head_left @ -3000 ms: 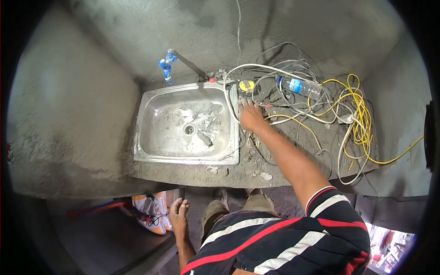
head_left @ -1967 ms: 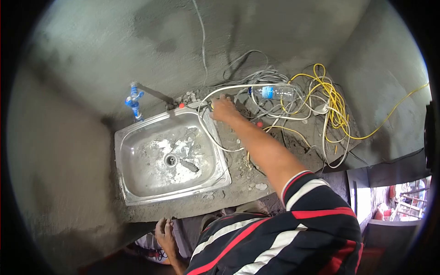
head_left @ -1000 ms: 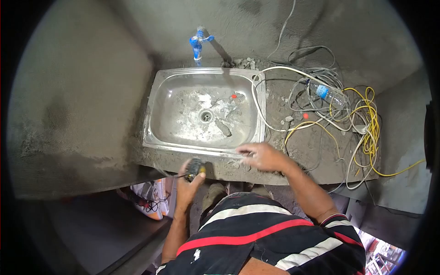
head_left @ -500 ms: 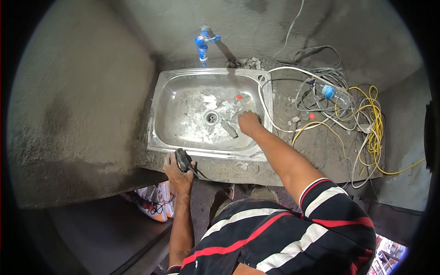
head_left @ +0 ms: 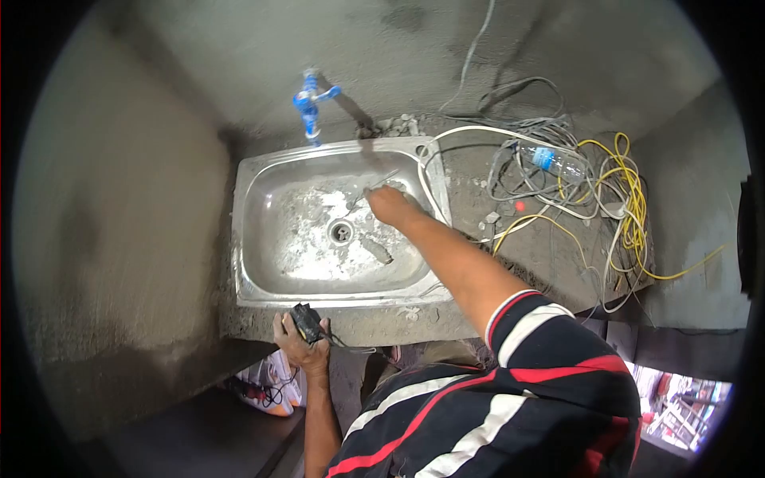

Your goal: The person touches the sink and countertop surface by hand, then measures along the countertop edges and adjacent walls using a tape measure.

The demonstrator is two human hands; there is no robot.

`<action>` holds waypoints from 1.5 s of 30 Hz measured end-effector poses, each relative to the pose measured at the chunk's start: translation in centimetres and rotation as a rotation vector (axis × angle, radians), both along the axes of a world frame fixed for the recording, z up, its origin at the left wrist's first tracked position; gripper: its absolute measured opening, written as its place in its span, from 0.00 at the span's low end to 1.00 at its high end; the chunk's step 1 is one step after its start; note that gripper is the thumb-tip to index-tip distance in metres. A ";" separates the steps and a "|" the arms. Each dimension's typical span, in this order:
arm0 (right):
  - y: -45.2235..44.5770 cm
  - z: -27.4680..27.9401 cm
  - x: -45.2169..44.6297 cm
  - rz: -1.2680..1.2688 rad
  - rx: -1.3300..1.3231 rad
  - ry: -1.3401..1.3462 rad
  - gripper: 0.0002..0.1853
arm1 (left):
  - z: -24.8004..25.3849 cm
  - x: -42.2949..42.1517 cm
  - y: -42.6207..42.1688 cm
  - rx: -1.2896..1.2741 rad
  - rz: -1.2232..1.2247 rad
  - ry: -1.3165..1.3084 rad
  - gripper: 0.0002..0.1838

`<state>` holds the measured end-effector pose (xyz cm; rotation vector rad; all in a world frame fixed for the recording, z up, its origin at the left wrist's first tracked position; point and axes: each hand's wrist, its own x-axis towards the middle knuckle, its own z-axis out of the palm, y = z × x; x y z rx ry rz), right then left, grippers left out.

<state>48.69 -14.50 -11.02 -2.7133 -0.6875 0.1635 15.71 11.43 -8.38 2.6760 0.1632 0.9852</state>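
My left hand (head_left: 301, 348) is wrapped round a dark, block-shaped thing (head_left: 305, 323) with a thin cord trailing from it, at the sink's front edge. Its exact kind cannot be made out. Inside the dusty steel sink (head_left: 271, 275), my right hand (head_left: 389, 207) is closed, its fingertips pointing down at the basin. A thin, wire-like line (head_left: 386, 178) runs past those fingers; whether they grip it is unclear. Just below the hand lies a flat grey piece of debris (head_left: 376, 249), right of the drain (head_left: 340, 232).
A blue tap (head_left: 309, 103) juts from the wall behind the sink. Tangled white and grey cables, a yellow cable (head_left: 635, 215), a plastic bottle (head_left: 558, 162) and a small red-orange piece (head_left: 520, 205) lie on the counter at right. Below left sits a white-and-orange bag (head_left: 275, 382).
The view has shifted and tilted. My right hand has moved up and left within the sink, and the red-orange piece in the basin no longer shows. My left hand still holds the dark block.
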 end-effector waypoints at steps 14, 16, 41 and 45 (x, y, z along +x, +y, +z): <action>-0.6 -2.7 -7.2 0.010 -0.208 -0.115 0.11 | 0.3 0.1 0.3 -0.002 -0.024 0.043 0.49; -0.4 -1.2 -7.1 -0.053 -0.124 -0.002 0.12 | 0.4 0.2 0.2 -0.007 -0.031 0.030 0.49; -21.4 19.3 -18.2 -0.451 0.954 0.472 0.24 | 2.1 -0.4 0.1 -0.148 0.009 0.273 0.57; -29.0 16.6 -22.3 -0.620 0.939 0.605 0.23 | 2.1 -1.0 0.7 -0.056 -0.118 0.296 0.68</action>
